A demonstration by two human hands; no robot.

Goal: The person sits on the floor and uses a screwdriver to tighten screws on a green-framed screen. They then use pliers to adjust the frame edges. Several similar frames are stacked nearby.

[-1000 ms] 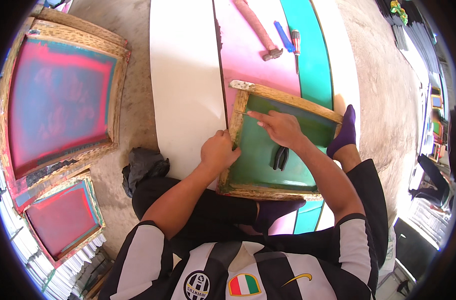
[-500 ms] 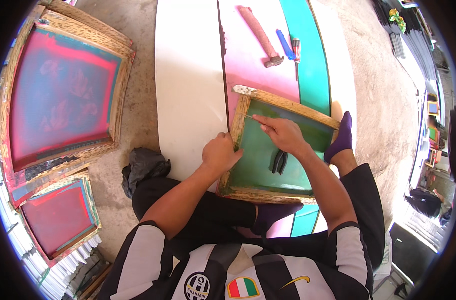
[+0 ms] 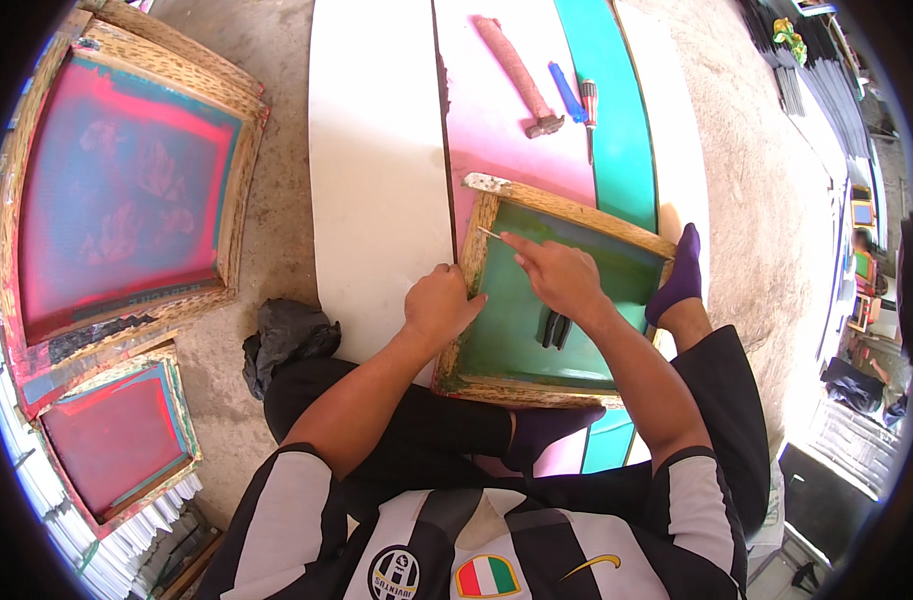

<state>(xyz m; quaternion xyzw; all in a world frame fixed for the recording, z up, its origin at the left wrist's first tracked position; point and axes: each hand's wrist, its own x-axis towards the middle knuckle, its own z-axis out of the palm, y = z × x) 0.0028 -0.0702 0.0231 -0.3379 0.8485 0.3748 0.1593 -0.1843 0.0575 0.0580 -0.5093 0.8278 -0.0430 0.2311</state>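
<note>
A wooden silkscreen frame [image 3: 576,215] with green mesh lies tilted across the striped boards in front of me. My left hand [image 3: 441,305] is closed on its left rail, with the thumb over the top. Pinched in my right hand [image 3: 559,275] is a thin metal-shafted tool [image 3: 488,233]; its tip meets the inner side of the left rail near the far corner. The palm hides its handle, so its kind is unclear. Black-handled pliers [image 3: 554,330] rest on the mesh, partly under my right forearm.
Beyond the frame lie a hammer [image 3: 516,75], a blue-handled tool [image 3: 566,92] and a screwdriver [image 3: 589,120]. My sock-covered foot [image 3: 678,275] touches the frame's right side. Larger printing screens [image 3: 126,190] stand at left, near a black plastic bag [image 3: 288,345].
My right hand has turned slightly, its fingers curling a little more around the tool. The tip stays at the left rail, and my left hand keeps its place.
</note>
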